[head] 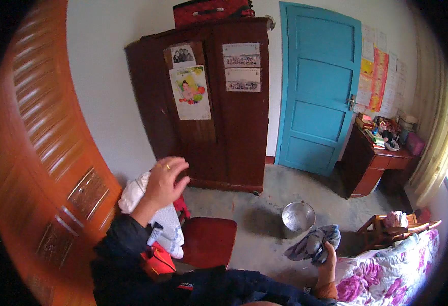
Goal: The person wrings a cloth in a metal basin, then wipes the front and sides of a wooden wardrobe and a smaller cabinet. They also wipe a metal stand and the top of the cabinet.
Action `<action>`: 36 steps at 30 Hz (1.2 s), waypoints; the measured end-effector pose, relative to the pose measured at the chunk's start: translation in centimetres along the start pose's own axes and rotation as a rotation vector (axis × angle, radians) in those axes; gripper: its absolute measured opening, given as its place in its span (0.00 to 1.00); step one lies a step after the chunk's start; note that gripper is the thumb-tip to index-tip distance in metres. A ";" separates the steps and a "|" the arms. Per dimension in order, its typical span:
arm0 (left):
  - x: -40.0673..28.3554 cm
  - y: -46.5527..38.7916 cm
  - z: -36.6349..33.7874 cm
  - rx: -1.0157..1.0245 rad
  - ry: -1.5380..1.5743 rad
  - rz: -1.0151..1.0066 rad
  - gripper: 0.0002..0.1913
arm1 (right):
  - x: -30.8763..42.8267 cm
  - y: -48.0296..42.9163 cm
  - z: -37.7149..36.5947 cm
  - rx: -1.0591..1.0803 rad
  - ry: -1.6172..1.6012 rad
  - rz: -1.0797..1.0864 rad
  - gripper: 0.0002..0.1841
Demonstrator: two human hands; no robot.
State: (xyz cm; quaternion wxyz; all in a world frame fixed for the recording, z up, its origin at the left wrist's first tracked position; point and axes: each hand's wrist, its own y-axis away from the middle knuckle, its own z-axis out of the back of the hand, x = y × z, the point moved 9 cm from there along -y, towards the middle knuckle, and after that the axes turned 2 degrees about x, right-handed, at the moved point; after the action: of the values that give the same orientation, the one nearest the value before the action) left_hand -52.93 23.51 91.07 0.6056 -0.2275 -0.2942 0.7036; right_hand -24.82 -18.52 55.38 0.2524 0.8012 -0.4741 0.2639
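My right hand (328,259) grips a crumpled grey-blue cloth (316,243), which hangs over the floor at the lower right. Just beyond the cloth, a round metal bucket (298,217) stands on the concrete floor. Raised at the left, my left hand (166,181) holds nothing; its fingers are bent and apart, with a ring on one. Below and behind that hand, white fabric (166,225) is draped over a dark red chair (210,239). A small tube (155,234) and a red-orange bag (159,260) lie close to my left forearm.
A dark brown wardrobe (243,134) with pictures on it stands ahead, a red suitcase (212,11) on top. Right of it is a shut blue door (319,88), then a cluttered desk (381,164). Flowered bedding (384,271) lies at lower right; an orange wooden door (55,134) rises at left.
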 end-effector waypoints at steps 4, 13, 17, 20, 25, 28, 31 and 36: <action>4.5 -7.7 1.8 -0.202 -0.048 -0.017 0.16 | 0.5 -4.3 -1.8 0.043 0.058 0.064 0.22; 5.8 -21.1 -11.7 -0.095 0.212 -0.154 0.15 | 7.3 -16.9 -13.1 0.309 -0.162 0.365 0.28; 5.3 -24.6 -18.1 -0.062 0.250 -0.230 0.15 | 11.8 -23.4 -16.6 0.304 -0.016 0.446 0.28; 6.3 -26.1 -22.5 0.050 0.232 -0.138 0.15 | 17.1 -28.4 -19.2 0.405 0.141 0.600 0.28; 9.3 -27.3 -25.4 0.097 0.175 -0.001 0.15 | 25.9 -38.2 -27.2 0.513 0.000 0.753 0.31; 11.9 -27.1 -25.7 0.053 0.125 0.115 0.14 | 28.8 -42.9 -37.0 0.773 -0.065 0.764 0.33; 15.0 -26.7 -26.4 0.048 0.090 0.205 0.14 | 30.2 -44.6 -46.5 0.768 0.188 1.254 0.34; 20.4 -25.1 -28.0 0.055 0.029 0.264 0.16 | 27.5 -45.5 -61.5 0.439 0.607 2.158 0.35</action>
State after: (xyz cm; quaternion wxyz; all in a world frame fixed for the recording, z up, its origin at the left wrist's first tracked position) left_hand -19.30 49.88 88.91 0.5180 -0.2575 -0.2337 0.7815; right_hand 15.76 23.78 111.66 -0.1475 -0.0940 -0.7783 0.6030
